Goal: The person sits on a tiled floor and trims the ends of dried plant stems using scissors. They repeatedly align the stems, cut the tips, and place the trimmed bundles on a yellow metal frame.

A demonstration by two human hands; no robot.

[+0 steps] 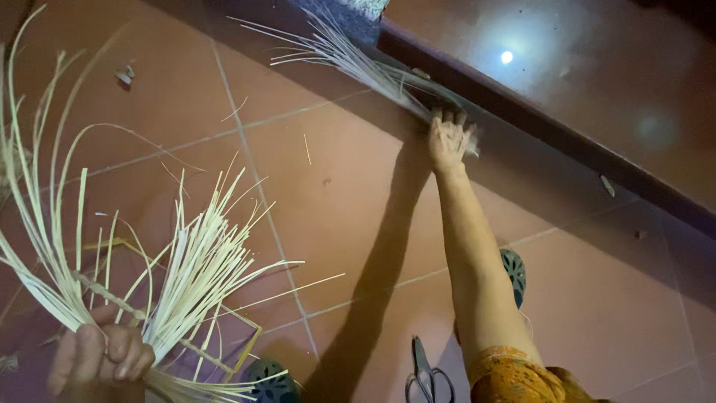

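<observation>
My left hand [97,358] at the lower left grips a bunch of pale bamboo strips [186,261] that fan upward and outward over the floor. My right hand [450,138] is stretched far forward, its fingers closed on a second bundle of thin pale strips [350,60] lying along the foot of a dark raised step [537,119]. That bundle's tips spread toward the upper left.
Reddish floor tiles [335,194] carry a few loose slivers. Scissors [426,373] lie on the floor near the bottom edge. Two green sandals [513,272] [272,382] show beside my arm and at the bottom. A glossy raised surface [567,52] reflects a lamp.
</observation>
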